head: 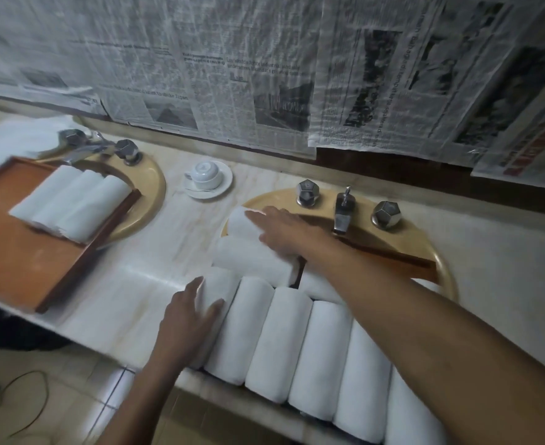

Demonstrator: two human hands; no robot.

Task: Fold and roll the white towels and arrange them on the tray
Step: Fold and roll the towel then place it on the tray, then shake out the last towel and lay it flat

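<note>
Wall: sheets of newspaper (264,75) cover the backdrop above a pale marble vanity counter (174,245) with two beige sinks (425,239).
Near tray: a wooden tray (393,255) sits across the sink at 4 o'clock, nearly hidden under a front row of rolled white towels (316,348) that lie side by side and touching. At least six show, the last cut off by the frame edge.
Back rolls: two more lie crosswise behind that row, the far roll (242,224) at the tray's 11 o'clock corner and the second roll (251,261) just beside it.
Right hand: the right hand (284,229) reaches across, fingers straight and spread, flat on the far roll; it pinches nothing.
Left hand: the left hand (187,319) lies palm-flat against the end roll (229,342) at the row's 9 o'clock end, fingers relaxed, steadying rather than grasping.
Second tray: at 9 o'clock a second tray (14,248) carries three rolls (72,203), with bare wood to spare.
Between sinks: an upturned cup (205,175) on a saucer (224,187), at 12 o'clock.
Progress: rolling looks largely done. No flat towel is clearly in view, though a white blur (11,136) at 10 o'clock cannot be identified. What seems left is squaring up the back rolls.
</note>
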